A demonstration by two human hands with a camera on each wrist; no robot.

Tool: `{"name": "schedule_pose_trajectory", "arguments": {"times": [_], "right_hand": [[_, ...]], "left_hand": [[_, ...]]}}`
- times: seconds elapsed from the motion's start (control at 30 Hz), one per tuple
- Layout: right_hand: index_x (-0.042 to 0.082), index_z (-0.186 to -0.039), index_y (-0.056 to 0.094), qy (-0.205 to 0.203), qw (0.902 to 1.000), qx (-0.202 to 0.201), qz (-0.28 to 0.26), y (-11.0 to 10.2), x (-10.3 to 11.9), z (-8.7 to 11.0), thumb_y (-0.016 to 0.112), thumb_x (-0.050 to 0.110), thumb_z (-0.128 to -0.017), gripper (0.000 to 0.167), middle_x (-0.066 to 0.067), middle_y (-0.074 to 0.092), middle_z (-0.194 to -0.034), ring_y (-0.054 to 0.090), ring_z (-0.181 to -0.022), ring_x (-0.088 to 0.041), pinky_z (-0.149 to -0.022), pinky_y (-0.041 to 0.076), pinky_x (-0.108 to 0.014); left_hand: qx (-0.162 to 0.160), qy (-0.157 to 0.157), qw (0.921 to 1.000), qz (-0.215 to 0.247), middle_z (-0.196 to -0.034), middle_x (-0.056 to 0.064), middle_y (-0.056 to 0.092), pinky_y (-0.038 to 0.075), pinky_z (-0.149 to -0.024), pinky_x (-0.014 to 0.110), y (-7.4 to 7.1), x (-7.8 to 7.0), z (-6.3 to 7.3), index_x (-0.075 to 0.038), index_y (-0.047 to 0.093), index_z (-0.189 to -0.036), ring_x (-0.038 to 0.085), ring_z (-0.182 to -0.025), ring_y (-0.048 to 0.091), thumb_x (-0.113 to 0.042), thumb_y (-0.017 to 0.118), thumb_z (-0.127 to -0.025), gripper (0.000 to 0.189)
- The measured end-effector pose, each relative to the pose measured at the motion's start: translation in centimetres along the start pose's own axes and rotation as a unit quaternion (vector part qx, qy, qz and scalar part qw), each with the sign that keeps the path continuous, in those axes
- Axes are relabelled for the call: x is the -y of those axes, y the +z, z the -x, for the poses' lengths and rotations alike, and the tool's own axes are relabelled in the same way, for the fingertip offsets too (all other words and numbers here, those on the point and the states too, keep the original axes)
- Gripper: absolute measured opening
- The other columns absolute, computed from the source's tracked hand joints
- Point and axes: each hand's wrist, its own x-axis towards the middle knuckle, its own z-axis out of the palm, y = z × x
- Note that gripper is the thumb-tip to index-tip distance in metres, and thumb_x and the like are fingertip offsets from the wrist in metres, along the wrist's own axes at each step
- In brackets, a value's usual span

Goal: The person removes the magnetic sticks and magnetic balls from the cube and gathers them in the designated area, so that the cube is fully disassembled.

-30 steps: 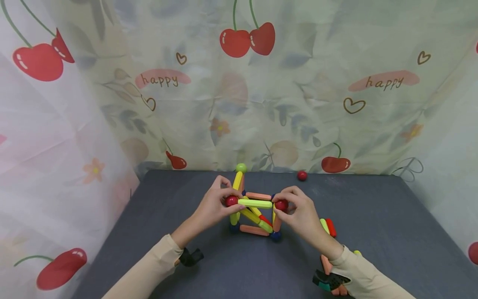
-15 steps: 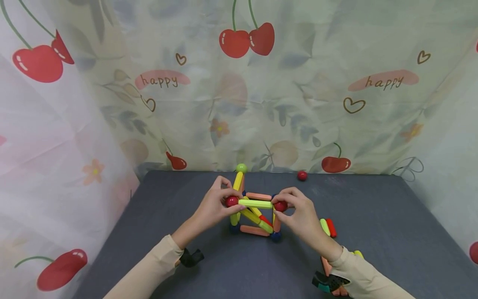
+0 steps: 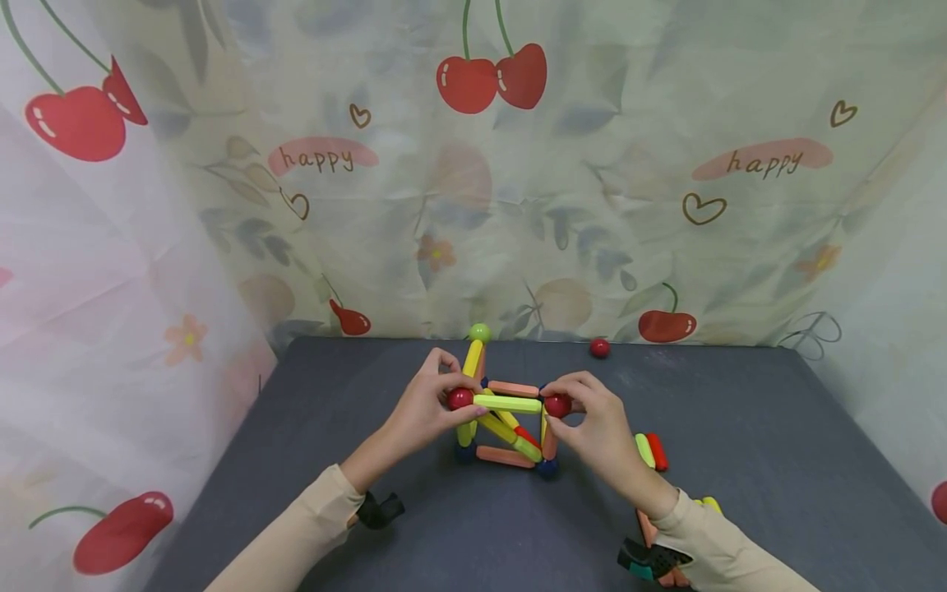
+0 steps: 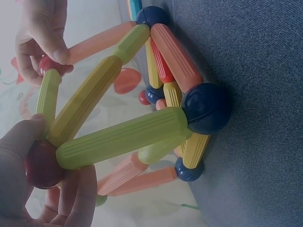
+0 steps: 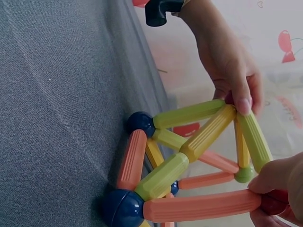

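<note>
My left hand [image 3: 422, 403] pinches a red ball [image 3: 460, 399] at the upper left corner of a frame of magnetic sticks and balls. Another red ball [image 3: 557, 405] is held between the thumb and fingers of my right hand [image 3: 598, 419]. A light green stick [image 3: 510, 404] spans the two red balls. Below, a pink stick [image 3: 505, 456] joins dark blue balls [image 3: 547, 468] resting on the table. The left wrist view shows a yellow stick [image 4: 87, 99] and a green stick [image 4: 123, 137] meeting at the left red ball. Behind rises a light green ball [image 3: 480, 332].
A loose red ball [image 3: 600, 349] lies near the table's [image 3: 355, 526] back edge. Right of the frame lie a green stick [image 3: 644, 450] and a red stick [image 3: 657, 451]. More sticks are partly covered by the right forearm. A printed curtain [image 3: 577, 205] hangs behind.
Both hands keep their grip on the red balls and barely move. The right hand's ball shifts only slightly beside the green stick's end.
</note>
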Motion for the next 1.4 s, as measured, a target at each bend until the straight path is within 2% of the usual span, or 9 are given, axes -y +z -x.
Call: {"name": "schedule_pose_trajectory", "arguments": {"times": [0.23,0.47,0.73,0.93,1.17,1.4], "right_hand": [[0.014,-0.1,0.07,-0.009,0.9998,-0.005,0.019,0.1,0.2,0.1,0.084,-0.003,-0.072,0.035,0.0,0.062,-0.104,0.06,-0.084,-0.01,-0.073,0.059,-0.029],[0.012,-0.086,0.068,-0.035,0.998,-0.036,0.037,0.1,0.2,-0.3,0.08,-0.011,-0.071,0.03,-0.001,0.066,-0.092,0.063,-0.081,-0.014,-0.069,0.058,-0.031],[0.012,-0.088,0.071,-0.001,0.9998,-0.004,0.018,-0.4,0.5,-0.8,0.082,-0.006,-0.073,0.025,-0.002,0.066,-0.099,0.066,-0.088,-0.019,-0.074,0.06,-0.037],[0.011,-0.093,0.073,0.016,0.9994,0.03,0.009,-1.2,0.4,-1.3,0.081,-0.001,-0.077,0.022,-0.002,0.066,-0.101,0.066,-0.089,-0.019,-0.073,0.059,-0.033],[0.014,-0.098,0.073,0.067,0.9951,0.071,0.014,-2.3,-0.8,-2.6,0.082,0.008,-0.079,0.022,-0.005,0.067,-0.103,0.064,-0.088,-0.021,-0.072,0.057,-0.031],[0.013,-0.108,0.072,0.164,0.9787,0.124,0.0,-3.6,-4.1,-4.3,0.079,0.014,-0.083,0.026,-0.016,0.066,-0.115,0.064,-0.093,-0.028,-0.072,0.057,-0.032]], "left_hand": [[-0.002,0.002,1.0,0.002,-0.105,0.004,0.039,0.054,-0.063,0.017,0.0,-0.1,0.0,-0.015,0.076,-0.097,0.016,-0.083,0.054,-0.024,0.085,-0.078,0.022],[0.001,0.001,0.9999,0.012,-0.105,0.004,0.039,0.055,-0.063,0.017,0.0,-0.1,0.0,-0.015,0.076,-0.097,0.015,-0.08,0.055,-0.023,0.084,-0.079,0.021],[0.002,0.003,0.9999,0.01,-0.105,0.004,0.039,0.054,-0.062,0.017,0.0,0.1,0.0,-0.016,0.076,-0.097,0.015,-0.079,0.055,-0.023,0.084,-0.079,0.02],[0.002,0.004,1.0,0.008,-0.105,0.004,0.039,0.054,-0.062,0.017,0.0,0.1,0.1,-0.016,0.076,-0.097,0.016,-0.08,0.055,-0.024,0.084,-0.079,0.021],[0.003,-0.006,1.0,0.004,-0.106,0.004,0.039,0.054,-0.063,0.017,0.0,-0.1,0.1,-0.016,0.076,-0.097,0.015,-0.08,0.055,-0.025,0.084,-0.079,0.021],[0.003,-0.015,0.9999,0.006,-0.107,0.004,0.039,0.054,-0.064,0.017,0.0,-0.1,0.1,-0.017,0.075,-0.097,0.015,-0.08,0.056,-0.025,0.084,-0.079,0.022]]}}
